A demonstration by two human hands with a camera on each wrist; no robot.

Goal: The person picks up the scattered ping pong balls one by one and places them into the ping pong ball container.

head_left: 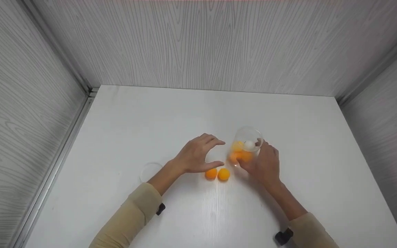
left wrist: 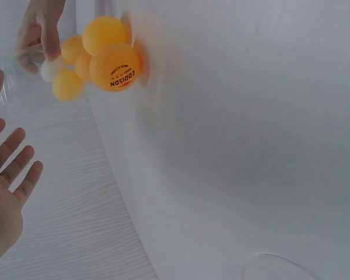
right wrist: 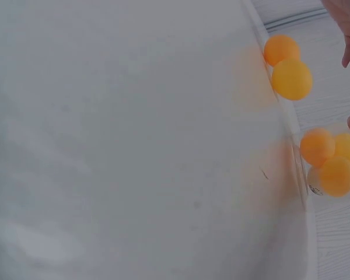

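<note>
My right hand (head_left: 266,164) grips a clear plastic jar (head_left: 244,133) from its right side, with fingers and thumb round the wall. Inside the jar lie several table tennis balls: a white ball (head_left: 249,144) and orange and yellow ones, such as an orange ball (right wrist: 317,147). To the left of the jar, my left hand (head_left: 196,154) hovers with thumb and fingers spread, holding nothing. Two loose balls sit side by side on the table below its thumb, one orange (head_left: 211,174) and one yellow-orange (head_left: 223,174). Printed lettering shows on the orange one in the left wrist view.
A thin clear round lid or ring (head_left: 141,174) lies on the white table (head_left: 171,113), partly behind my left forearm. Grey wood-grain panels (head_left: 198,44) wall in the table at the back and both sides.
</note>
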